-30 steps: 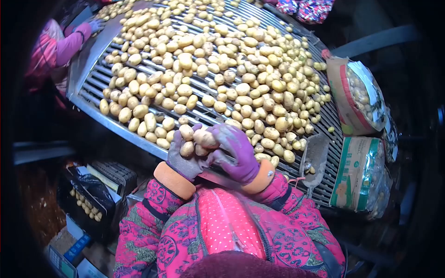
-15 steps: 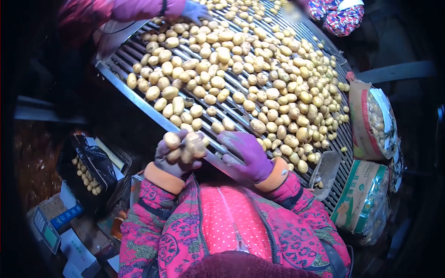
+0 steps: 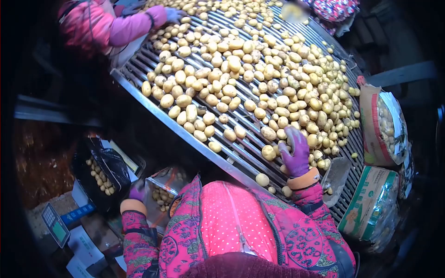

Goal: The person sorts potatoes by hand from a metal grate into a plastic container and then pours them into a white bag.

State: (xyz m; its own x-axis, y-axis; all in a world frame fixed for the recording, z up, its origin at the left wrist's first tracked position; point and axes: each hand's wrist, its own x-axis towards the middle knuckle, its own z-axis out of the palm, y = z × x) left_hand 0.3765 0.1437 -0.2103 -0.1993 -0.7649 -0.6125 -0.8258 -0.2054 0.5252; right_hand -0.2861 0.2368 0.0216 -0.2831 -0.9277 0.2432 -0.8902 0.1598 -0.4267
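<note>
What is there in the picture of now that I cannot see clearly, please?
All in the head view:
- Left hand: fingers hidden behind the clear bag; its grip cannot be told.
- Right hand: palm hidden by the back of the hand.
- Scale display: too small to read.
- Potatoes at lower left: some may be hidden by black plastic.
- Patterned sleeve: cut off by the top edge.

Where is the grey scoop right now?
In the head view, the grey scoop lies toward the right of the slatted table, between the right hand and the green-and-white package.
</note>
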